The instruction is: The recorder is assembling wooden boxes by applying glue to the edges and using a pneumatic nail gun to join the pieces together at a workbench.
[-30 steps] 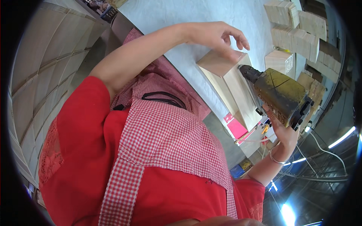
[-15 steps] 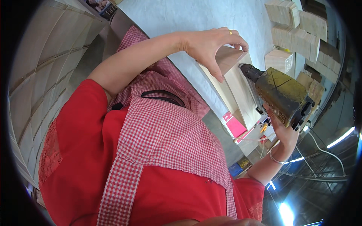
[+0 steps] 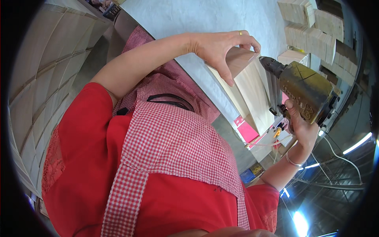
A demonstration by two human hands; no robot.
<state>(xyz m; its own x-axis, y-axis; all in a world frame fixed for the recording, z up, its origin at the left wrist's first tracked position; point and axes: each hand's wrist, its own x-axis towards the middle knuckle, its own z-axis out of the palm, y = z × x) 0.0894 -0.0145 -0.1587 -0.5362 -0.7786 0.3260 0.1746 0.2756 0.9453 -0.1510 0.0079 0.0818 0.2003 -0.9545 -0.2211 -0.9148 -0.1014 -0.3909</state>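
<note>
Nearest is a red-and-white checked apron [image 3: 177,138], worn over a red shirt [image 3: 177,197]. The left hand [image 3: 219,45] has its fingers arched widely, holding the end of a pale wooden box [image 3: 252,91] between the thumb and the other fingers. The right hand [image 3: 304,128] is wrapped around the handle of a yellow and black nail gun [image 3: 306,89]; some of its fingers are hidden. The nail gun's nose is just beside a corner of the box; whether they touch, I cannot tell. The box lies on the pale bench [image 3: 169,23]. Beyond it are stacks of wooden pieces [image 3: 306,41], and farther, a lit lamp tube [image 3: 357,143].
</note>
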